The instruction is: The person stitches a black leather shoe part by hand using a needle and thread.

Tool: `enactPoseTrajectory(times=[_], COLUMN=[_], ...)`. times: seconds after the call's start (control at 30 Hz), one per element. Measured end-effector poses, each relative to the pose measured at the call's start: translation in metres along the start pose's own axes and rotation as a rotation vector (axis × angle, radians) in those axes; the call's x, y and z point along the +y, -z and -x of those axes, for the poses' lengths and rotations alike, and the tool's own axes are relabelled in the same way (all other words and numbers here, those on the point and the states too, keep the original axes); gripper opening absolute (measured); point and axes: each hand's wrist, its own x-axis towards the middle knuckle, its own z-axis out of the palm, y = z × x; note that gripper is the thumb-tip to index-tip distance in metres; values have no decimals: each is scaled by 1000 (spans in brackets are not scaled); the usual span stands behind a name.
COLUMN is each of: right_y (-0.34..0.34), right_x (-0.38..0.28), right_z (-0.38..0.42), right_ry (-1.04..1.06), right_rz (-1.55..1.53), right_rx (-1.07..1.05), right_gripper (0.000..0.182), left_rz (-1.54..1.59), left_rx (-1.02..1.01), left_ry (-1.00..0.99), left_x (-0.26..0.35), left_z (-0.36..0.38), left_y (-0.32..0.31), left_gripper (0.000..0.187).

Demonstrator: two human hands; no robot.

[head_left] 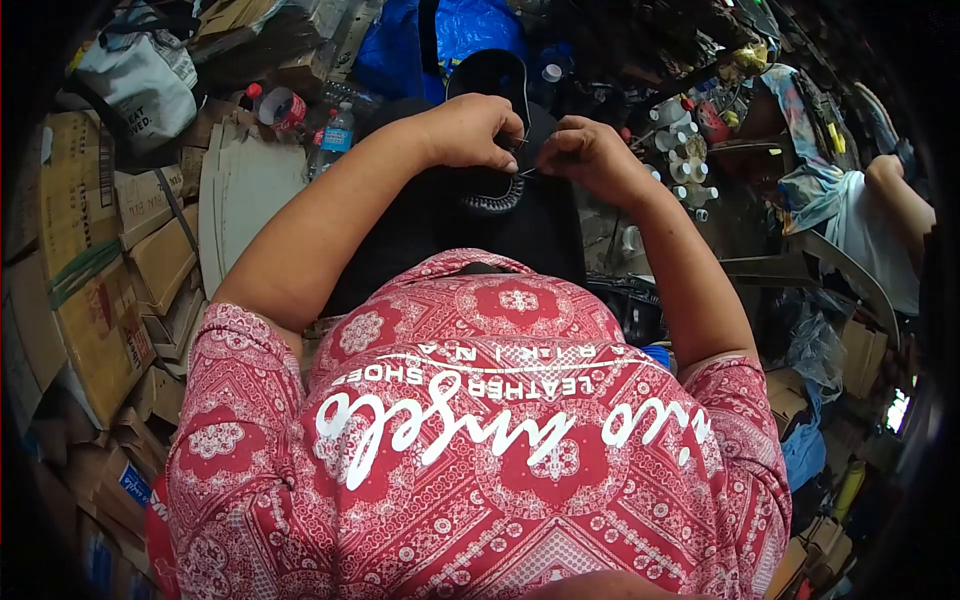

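On my lap lies a black shoe-like piece (496, 201) with a ridged, stitched-looking edge; its curved black upper part rises behind my hands. My left hand (472, 132) is closed over its near side, thumb and fingers curled together; what they pinch is hidden. To the right, my right hand (592, 158) is closed in a pinch at a thin pale strand (529, 173), like thread or a needle, close to the piece's edge. The fingertips of the two hands are a short gap apart.
Flattened cardboard (90, 280) is stacked on the left, near plastic bottles (338, 128). A blue bag (390, 45) lies ahead. Several small white bottles (683, 150) stand on the right. Another person's arm (900, 205) shows at the far right.
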Motion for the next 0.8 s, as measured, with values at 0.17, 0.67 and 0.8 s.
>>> enactPoseTrajectory(times=[0.17,0.67,0.8], right_y=[-13,-34,-38], right_x=[8,-20,-23], right_z=[2,25,29], right_ry=[-21,18,26], right_rz=[-96,82,141], right_rx=[17,189,239], right_gripper=[18,18,19], left_rz=[195,307,254], left_rx=[-24,-157,-232], left_ry=[43,-64,-81], left_x=[-12,-19,-20], left_z=[-1,6,7], left_y=[-7,-1,1], left_gripper=[30,28,31])
